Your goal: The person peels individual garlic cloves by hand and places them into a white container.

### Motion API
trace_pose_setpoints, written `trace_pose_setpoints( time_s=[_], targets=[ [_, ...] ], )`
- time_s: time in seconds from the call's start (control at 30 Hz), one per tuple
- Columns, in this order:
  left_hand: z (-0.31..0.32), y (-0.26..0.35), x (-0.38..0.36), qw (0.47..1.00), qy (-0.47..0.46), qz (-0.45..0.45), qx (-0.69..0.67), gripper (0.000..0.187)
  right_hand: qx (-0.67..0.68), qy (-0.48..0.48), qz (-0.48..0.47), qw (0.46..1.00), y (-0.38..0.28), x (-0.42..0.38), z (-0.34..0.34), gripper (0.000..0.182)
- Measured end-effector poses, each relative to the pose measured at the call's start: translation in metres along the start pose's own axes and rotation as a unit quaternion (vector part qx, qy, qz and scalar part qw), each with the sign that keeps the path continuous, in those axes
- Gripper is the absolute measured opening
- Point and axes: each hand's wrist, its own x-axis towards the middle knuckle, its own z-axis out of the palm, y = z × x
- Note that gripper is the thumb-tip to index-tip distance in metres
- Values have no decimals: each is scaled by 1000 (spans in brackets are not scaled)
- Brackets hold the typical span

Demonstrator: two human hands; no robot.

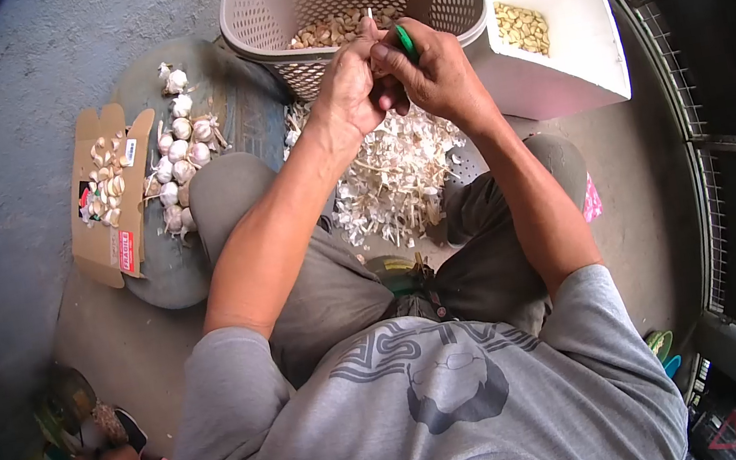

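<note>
My right hand (438, 74) is closed around a small green-handled knife (407, 43), with its handle showing above the fingers and its blade hidden. My left hand (352, 88) meets it, fingers pinched together; a small pale tip (370, 14) sticks up there, and I cannot tell what it belongs to. Both hands are raised over the near rim of a beige perforated basket (267, 48), which has brownish garlic cloves (336, 29) at its bottom. Below the hands a large heap of papery garlic skins (393, 178) lies between my legs.
Whole garlic bulbs (179, 151) lie on a round grey surface (166, 279) to the left, beside a cardboard tray (97, 249) of loose cloves. At the right of the basket stands a white foam box (582, 32) with peeled cloves (522, 28). A metal mesh gate (696, 139) borders the right side.
</note>
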Motion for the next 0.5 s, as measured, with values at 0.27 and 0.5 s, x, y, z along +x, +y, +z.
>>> trace_pose_setpoints(
  time_s=[0.27, 0.5],
  targets=[
    [-4, -19, 18, 983, 170, 68, -12, 33, -80, 39, -78, 993, 9, -1, 10, 25],
    [-3, -12, 11, 991, 128, 34, -3, 37, 0, 30, -40, 999, 14, 1, 11, 26]
  ],
)
